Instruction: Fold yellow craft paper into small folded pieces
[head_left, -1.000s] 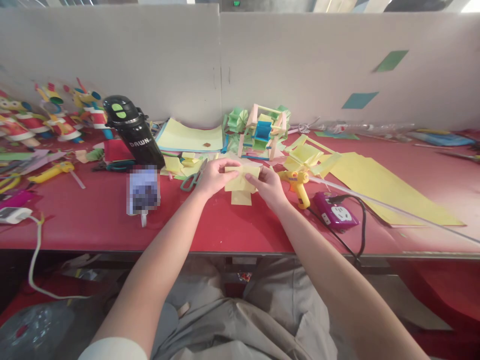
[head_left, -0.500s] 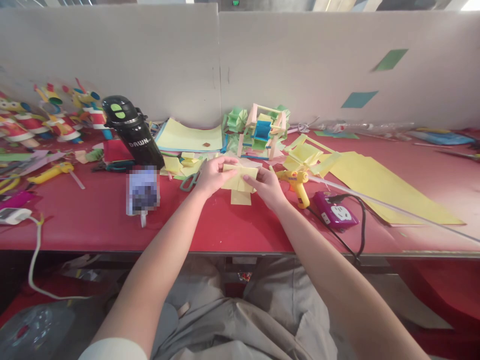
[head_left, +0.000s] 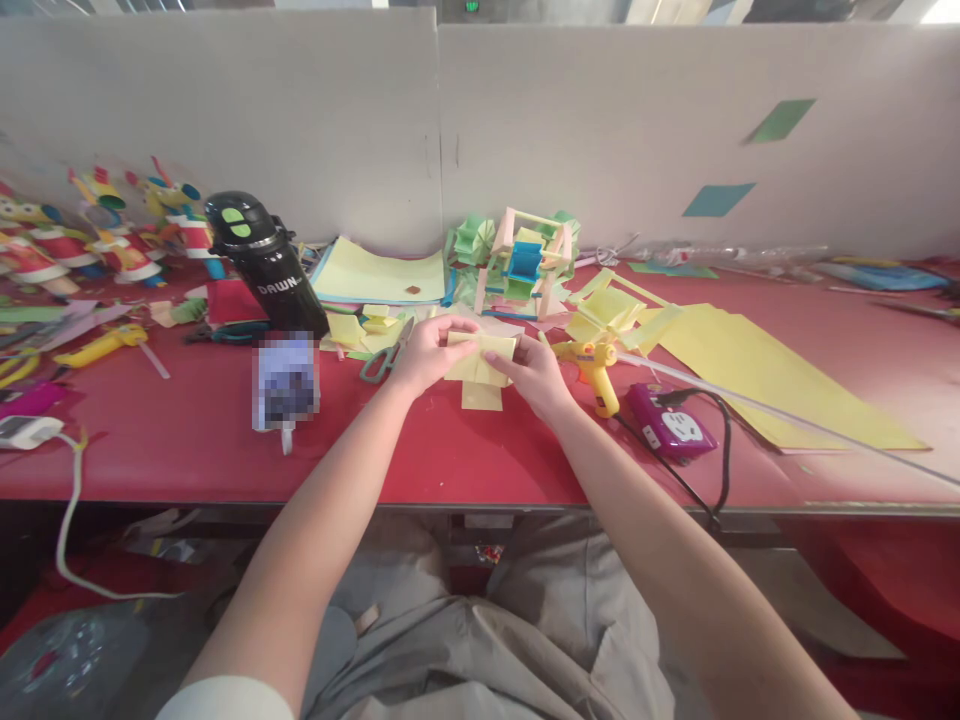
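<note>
My left hand pinches the left end of a small yellow paper piece, thumb on top. On its right end my right hand is closed, with the thumb pressed on the face of the paper. Another yellow paper piece shows below it, over the red table; whether the two are joined I cannot tell. Green-handled scissors lie just left of my left hand. A yellow glue gun lies to the right of my right hand.
Behind my hands stands a paper wheel model. A black bottle is at the left. On the right are a purple power socket, its black cable and yellow sheets. Paper figures stand far left.
My left hand and the left end of the held paper have shifted very slightly to the right. My right hand stays in place.
</note>
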